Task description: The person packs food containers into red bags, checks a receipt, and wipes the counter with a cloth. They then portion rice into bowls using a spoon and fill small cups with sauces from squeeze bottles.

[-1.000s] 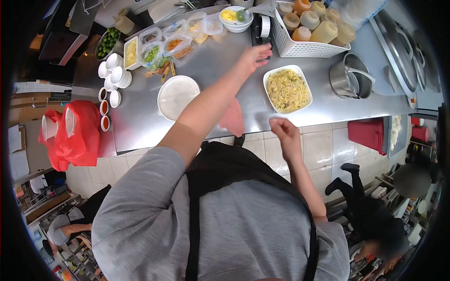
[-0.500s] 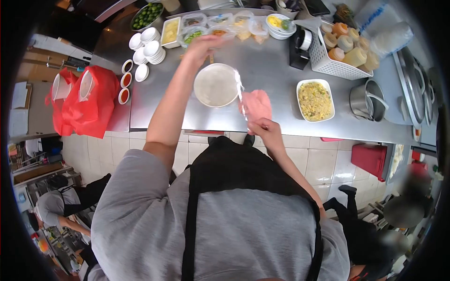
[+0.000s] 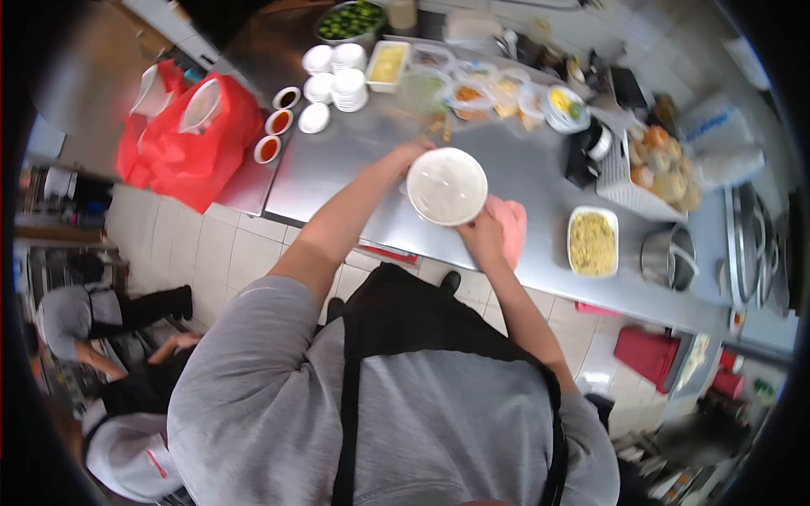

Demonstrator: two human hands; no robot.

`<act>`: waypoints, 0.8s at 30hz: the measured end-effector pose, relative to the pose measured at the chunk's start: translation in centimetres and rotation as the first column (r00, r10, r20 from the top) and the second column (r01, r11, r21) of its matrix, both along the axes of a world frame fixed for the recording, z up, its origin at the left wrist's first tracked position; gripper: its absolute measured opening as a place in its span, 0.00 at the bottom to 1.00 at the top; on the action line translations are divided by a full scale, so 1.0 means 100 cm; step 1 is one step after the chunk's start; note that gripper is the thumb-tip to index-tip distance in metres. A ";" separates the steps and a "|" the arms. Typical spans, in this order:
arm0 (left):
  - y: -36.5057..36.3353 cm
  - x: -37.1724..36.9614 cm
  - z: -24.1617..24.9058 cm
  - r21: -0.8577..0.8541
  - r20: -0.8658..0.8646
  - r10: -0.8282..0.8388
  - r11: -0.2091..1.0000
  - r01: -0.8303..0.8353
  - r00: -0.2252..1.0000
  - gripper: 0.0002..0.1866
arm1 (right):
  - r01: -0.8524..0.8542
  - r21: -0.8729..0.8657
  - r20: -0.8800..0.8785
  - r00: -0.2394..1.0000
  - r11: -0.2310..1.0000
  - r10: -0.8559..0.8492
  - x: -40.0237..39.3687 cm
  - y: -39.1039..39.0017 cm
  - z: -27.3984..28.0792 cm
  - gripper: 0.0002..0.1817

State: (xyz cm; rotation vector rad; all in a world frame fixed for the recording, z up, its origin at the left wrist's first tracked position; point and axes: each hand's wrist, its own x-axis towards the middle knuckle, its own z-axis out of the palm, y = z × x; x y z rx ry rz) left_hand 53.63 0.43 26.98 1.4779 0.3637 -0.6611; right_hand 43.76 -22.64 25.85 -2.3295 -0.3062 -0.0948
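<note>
Between my hands is a round white bowl point(image 3: 447, 187), with a pale, glossy surface inside its rim. My left hand point(image 3: 412, 158) is closed on the bowl's far left side, its fingers partly hidden behind it. At the near right side, my right hand point(image 3: 483, 236) grips the bowl, with its fingers mostly under the rim. A pink cloth point(image 3: 510, 226) lies on the counter just right of my right hand. Farther right stands a white square container of fried rice point(image 3: 593, 242).
Clear tubs of ingredients point(image 3: 470, 95) line the back of the steel counter point(image 3: 337, 169). Stacked white cups point(image 3: 349, 88), sauce dishes point(image 3: 268, 149) and a red bag point(image 3: 190, 143) are left. A bottle basket point(image 3: 624, 190) and metal pot point(image 3: 668, 253) stand right. Co-workers point(image 3: 67, 320) are behind.
My left hand has come down from the tubs to the bowl, and my right hand has moved onto it too. The shiny clear strip has gone from beside the bowl. The view has turned.
</note>
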 end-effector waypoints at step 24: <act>0.220 -0.157 0.247 0.212 0.869 0.265 0.563 -0.798 0.418 0.06 | -0.043 0.469 -0.563 0.755 0.882 0.336 0.076 -0.008 0.099 0.14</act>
